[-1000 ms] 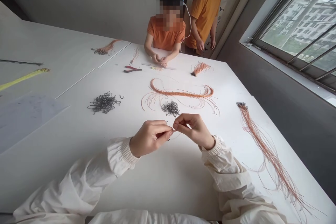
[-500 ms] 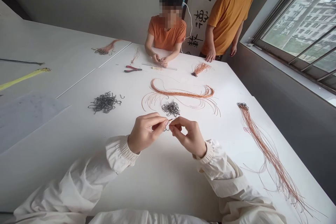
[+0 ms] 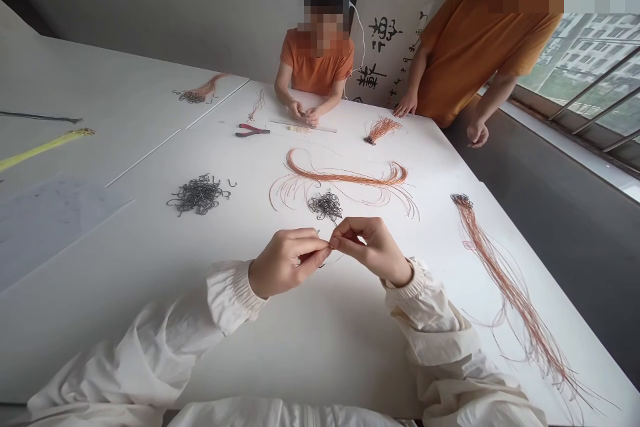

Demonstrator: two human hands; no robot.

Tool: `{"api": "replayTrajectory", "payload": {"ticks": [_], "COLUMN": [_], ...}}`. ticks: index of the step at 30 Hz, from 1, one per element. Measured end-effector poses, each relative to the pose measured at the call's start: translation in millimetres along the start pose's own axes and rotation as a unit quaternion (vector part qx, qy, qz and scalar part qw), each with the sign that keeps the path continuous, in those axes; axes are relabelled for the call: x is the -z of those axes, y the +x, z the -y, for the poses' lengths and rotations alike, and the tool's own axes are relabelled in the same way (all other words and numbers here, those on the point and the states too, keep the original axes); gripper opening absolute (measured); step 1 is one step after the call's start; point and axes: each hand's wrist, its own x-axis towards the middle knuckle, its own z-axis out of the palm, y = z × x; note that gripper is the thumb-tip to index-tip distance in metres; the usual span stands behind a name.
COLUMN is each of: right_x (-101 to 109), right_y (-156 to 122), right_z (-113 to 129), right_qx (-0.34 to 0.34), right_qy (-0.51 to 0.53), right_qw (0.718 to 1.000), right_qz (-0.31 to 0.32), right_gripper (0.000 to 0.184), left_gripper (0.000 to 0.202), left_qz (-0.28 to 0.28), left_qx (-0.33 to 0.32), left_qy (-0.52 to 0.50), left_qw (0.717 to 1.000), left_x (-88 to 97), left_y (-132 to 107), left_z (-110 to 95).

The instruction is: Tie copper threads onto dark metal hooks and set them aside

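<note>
My left hand (image 3: 285,260) and my right hand (image 3: 367,247) meet fingertip to fingertip above the white table (image 3: 310,340), both pinched on a thin copper-coloured wire and a small dark hook between them. Just beyond my fingers lies a small pile of dark metal hooks (image 3: 325,205). Behind it a long bundle of copper wires (image 3: 345,180) curves across the table. Both my arms are in cream sleeves.
A bigger heap of hooks (image 3: 199,195) lies to the left. A finished bundle of wires with hooks (image 3: 505,280) runs along the right edge. Red pliers (image 3: 251,131) lie farther back. One person in orange sits opposite; another stands at the far right corner.
My hands drew slightly nearer and kept working the wire. The standing person in orange moved right along the table's far corner, toward the window.
</note>
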Motion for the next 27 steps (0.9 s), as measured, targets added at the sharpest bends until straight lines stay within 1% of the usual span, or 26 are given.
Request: {"api": "replayTrajectory", "payload": {"ticks": [2,4,6,8,11,14,17,20,22,24,27], "right_x": [4.5,7.8,8.8,6.7,-1.6,-13.3,-24.2,-30.3,-30.8,-29.1,-24.8], "right_y": [4.5,8.2,10.8,12.0,10.8,6.3,1.6,-0.6,-1.0,-1.1,-1.8], "right_z": [-4.0,-9.5,-15.6,-20.4,-21.5,-15.9,-9.7,-7.6,-8.0,-8.4,-8.1], "right_qx": [-0.044,-0.071,-0.085,-0.091,-0.088,-0.064,-0.044,-0.039,-0.031,-0.020,-0.006], "right_qy": [0.084,0.149,0.193,0.226,0.250,0.248,0.225,0.203,0.192,0.182,0.177], "right_qw": [0.995,0.984,0.973,0.965,0.962,0.967,0.973,0.976,0.978,0.980,0.981], "right_qz": [0.040,0.072,0.091,0.097,0.070,0.011,-0.031,-0.068,-0.082,-0.081,-0.075], "right_gripper": [0.019,0.022,0.022,0.023,0.023,0.023,0.024,0.025,0.025,0.025,0.024], "left_gripper": [0.022,0.022,0.021,0.020,0.015,0.013,0.013,0.015,0.017,0.019,0.021], "left_qz": [-0.003,-0.008,-0.018,-0.033,-0.066,-0.101,-0.113,-0.108,-0.096,-0.070,-0.024], "left_qx": [0.000,-0.004,-0.008,-0.005,0.014,0.035,0.045,0.054,0.074,0.114,0.177], "left_qy": [-0.008,-0.013,-0.018,-0.021,-0.022,-0.007,-0.001,-0.012,-0.035,-0.082,-0.172], "left_qw": [1.000,1.000,1.000,0.999,0.997,0.994,0.993,0.993,0.992,0.988,0.969], "left_x": [-0.3,0.1,1.4,3.5,7.5,10.2,10.1,9.2,9.9,12.2,16.9], "left_y": [-0.3,-0.5,-0.6,-0.3,0.5,1.0,0.9,1.4,2.9,4.9,7.9], "left_z": [-2.1,-3.8,-4.7,-4.4,-1.2,3.0,4.3,1.6,-1.1,-3.3,-5.2]}}
